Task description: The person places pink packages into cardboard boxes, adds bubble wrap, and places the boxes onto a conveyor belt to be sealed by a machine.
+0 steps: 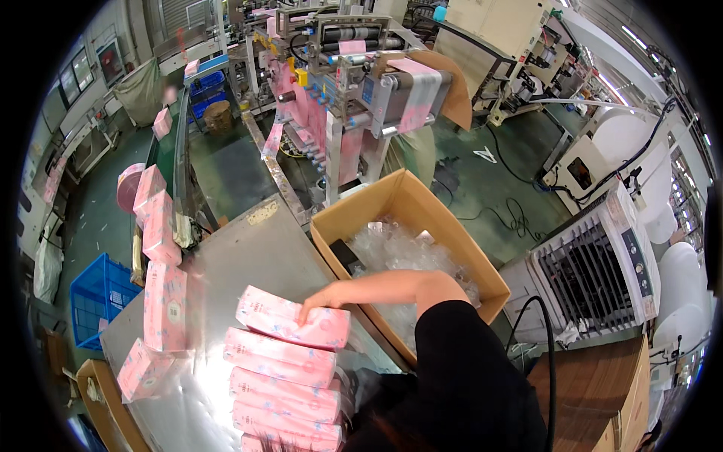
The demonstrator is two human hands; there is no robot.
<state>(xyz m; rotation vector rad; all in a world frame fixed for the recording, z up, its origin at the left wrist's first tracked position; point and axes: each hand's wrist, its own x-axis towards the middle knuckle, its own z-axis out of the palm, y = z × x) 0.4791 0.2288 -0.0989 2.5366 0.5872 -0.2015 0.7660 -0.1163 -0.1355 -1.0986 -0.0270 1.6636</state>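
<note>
My right hand (320, 300) reaches left from a black sleeve and grips the top pink pack (290, 316) along its far edge. That pack lies on a stack of several similar pink wrapped packs (282, 377) at the near edge of a steel table (248, 248). More pink packs (160, 226) stand in a line along the table's left side, coming off a narrow conveyor. My left hand does not show; my body and the stack cover the lower middle.
An open cardboard box (452, 226) holding clear plastic bags stands just right of the table. Behind it is a packing machine (354, 75) with pink film. A white air cooler (602, 271) is at the right, a blue crate (102, 294) at the left, and flat cardboard (595, 392) at the lower right.
</note>
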